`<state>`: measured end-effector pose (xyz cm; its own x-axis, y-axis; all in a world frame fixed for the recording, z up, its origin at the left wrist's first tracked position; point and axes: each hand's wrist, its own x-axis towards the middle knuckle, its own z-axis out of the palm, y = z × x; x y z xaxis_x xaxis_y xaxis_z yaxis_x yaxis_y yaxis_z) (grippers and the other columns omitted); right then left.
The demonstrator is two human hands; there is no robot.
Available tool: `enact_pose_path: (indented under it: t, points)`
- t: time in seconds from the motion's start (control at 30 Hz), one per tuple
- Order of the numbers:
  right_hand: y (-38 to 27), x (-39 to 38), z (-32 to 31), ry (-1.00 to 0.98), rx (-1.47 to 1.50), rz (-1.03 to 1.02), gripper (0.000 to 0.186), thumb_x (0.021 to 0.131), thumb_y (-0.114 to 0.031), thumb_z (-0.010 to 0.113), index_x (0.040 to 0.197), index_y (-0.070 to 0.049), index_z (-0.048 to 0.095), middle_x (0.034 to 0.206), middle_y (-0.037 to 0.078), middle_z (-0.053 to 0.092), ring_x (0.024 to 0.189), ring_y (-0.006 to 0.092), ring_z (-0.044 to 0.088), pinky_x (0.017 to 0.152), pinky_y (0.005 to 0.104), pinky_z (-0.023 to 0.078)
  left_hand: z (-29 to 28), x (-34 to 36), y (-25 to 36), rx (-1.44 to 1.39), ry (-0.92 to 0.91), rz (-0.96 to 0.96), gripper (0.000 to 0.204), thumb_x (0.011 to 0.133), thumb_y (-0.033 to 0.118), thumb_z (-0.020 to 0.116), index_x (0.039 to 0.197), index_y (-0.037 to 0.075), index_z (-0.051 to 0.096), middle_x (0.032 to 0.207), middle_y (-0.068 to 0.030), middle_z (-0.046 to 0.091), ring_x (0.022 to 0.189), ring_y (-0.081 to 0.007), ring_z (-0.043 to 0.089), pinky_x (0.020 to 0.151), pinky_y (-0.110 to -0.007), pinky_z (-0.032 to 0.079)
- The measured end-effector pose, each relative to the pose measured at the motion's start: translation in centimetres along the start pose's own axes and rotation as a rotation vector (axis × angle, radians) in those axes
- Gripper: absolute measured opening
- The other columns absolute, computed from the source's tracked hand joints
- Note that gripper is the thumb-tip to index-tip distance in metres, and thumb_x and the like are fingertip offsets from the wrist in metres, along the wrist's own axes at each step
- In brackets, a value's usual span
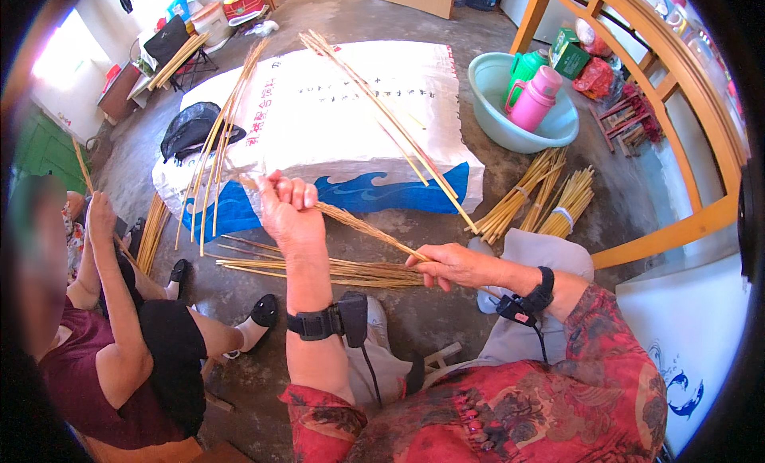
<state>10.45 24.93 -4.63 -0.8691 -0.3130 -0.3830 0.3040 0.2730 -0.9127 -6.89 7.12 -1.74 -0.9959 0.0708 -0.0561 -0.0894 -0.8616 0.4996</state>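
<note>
Currently, a white woven-plastic sheet with a blue wave border [311, 136] covers something low and broad on the mottled grey concrete floor [319, 17]. On the near side of the sheet, the left hand [292, 204] is closed in a fist around the bushy end of a long tan straw stalk [358, 222], while the right hand [449, 266] pinches its thinner part between thumb and curled fingers. The stalk slants just before the sheet's wave border.

Thin yellow stalks [227, 112] lie across the sheet's left part, over a crumpled black bag [187, 128]; another slim bunch [368, 91] crosses its right part. Loose stalks [366, 276] lie near its front edge.

Right of the sheet stands a round pale-turquoise basin [498, 116] holding a pink thermos [536, 100] and a green one; tied straw bundles [570, 202] lie below it. Beyond them curves an orange-brown wooden frame [709, 228]. Left of the sheet sits a co-worker in a maroon top [84, 387], hands around another stalk. Behind the sheet, a dark chair [167, 41] bears more straw.
</note>
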Motion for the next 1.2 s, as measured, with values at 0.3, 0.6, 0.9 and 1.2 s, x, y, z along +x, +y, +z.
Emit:
enact_pose_path:
  t: [0.3, 0.6, 0.9, 1.2]
  points:
    - [1.3, -1.2, -2.4, 0.236, -0.270, -0.154, 0.026, 0.087, -0.027, 0.044, 0.099, -0.006, 0.053, 0.073, 0.009, 0.057, 0.063, 0.0231, 0.057, 0.060, 0.0320, 0.044, -2.6, 2.2, 3.0, -0.189, 0.095, 0.007, 0.042, 0.092, 0.040, 0.028, 0.079, 0.005, 0.048, 0.048, 0.0029, 0.022, 0.042, -0.0095, 0.022, 0.038, -0.023, 0.025]
    - [0.0, -3.2, -7.1, 0.620, -0.846, -0.393, 0.018, 0.082, -0.026, 0.052, 0.091, -0.012, 0.058, 0.077, 0.007, 0.054, 0.070, 0.0261, 0.056, 0.059, 0.0344, 0.045, -3.9, 3.4, 4.7, -0.426, 0.149, -0.083, 0.041, 0.093, 0.037, 0.027, 0.082, 0.002, 0.045, 0.049, 0.0018, 0.020, 0.040, -0.0085, 0.022, 0.037, -0.021, 0.025]
    - [2.6, -3.3, -9.2, 0.764, -0.566, -0.226, 0.020, 0.083, -0.023, 0.051, 0.092, -0.008, 0.060, 0.071, 0.009, 0.055, 0.064, 0.0201, 0.054, 0.059, 0.0287, 0.043, -1.6, 2.5, 2.1, 0.121, 0.185, -0.145, 0.040, 0.090, 0.031, 0.036, 0.114, 0.000, 0.043, 0.109, -0.0106, 0.051, 0.103, -0.0247, 0.047, 0.092, -0.044, 0.034]
    - [2.6, 3.5, -13.7, 0.858, -0.094, -0.171, 0.024, 0.086, -0.018, 0.043, 0.098, -0.002, 0.056, 0.063, 0.002, 0.053, 0.044, 0.0069, 0.044, 0.038, 0.0209, 0.038, -0.4, -0.9, 0.3, 0.545, -0.227, -0.226, 0.026, 0.087, 0.020, 0.043, 0.101, 0.000, 0.051, 0.090, -0.0113, 0.057, 0.086, -0.0210, 0.054, 0.076, -0.035, 0.043]
